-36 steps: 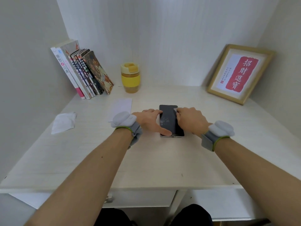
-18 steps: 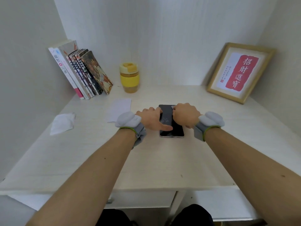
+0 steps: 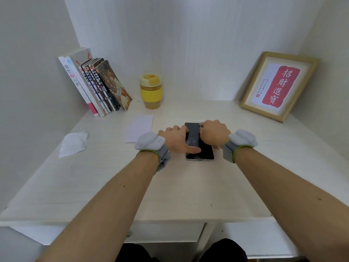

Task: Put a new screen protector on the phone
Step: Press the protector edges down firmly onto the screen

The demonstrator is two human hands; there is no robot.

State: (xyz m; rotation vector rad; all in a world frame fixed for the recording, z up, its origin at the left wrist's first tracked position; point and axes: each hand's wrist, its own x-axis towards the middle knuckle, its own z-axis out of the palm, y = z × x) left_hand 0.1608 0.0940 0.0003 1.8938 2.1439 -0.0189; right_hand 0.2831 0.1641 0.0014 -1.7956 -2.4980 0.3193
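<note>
A black phone (image 3: 205, 153) lies flat, screen up, in the middle of the white desk (image 3: 188, 186). My left hand (image 3: 176, 139) grips its left edge, with the thumb laid across the lower screen. My right hand (image 3: 214, 134) is curled into a fist over the phone's upper right part, its fingertips pressed at the top edge; something thin and pale shows there, and what it is cannot be told. Faint specks show on the glass between my hands. Both wrists carry grey bands.
A white paper sheet (image 3: 139, 127) lies left of the phone and a crumpled white wipe (image 3: 73, 143) farther left. Leaning books (image 3: 98, 86) and a yellow cup (image 3: 151, 90) stand at the back, a framed picture (image 3: 277, 86) at the back right.
My right hand has slid away from me, from the phone's lower right up to its top edge. My left hand and the phone have stayed put.
</note>
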